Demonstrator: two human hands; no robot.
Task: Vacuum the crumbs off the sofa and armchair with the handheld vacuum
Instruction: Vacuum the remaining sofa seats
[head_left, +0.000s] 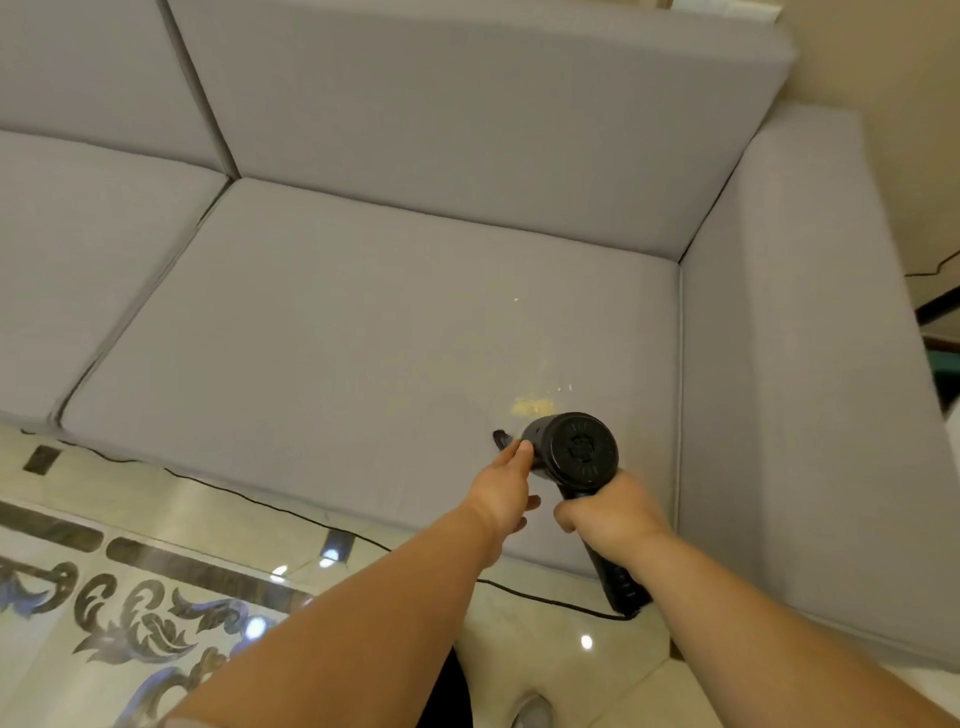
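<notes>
While right hand (613, 514) grips, vacuum (576, 449) beside crumbs (532, 405).

Black handheld vacuum (574, 452), low and right of centre in the frame, round rear cap facing the camera, handle slanting down to the lower right, thin black cord trailing left across the floor. Pale yellow crumbs (531, 406) just above the vacuum body, fainter specks scattered toward mid-frame. Grey fabric sofa (363, 322) filling the upper frame, armrest at right.
</notes>
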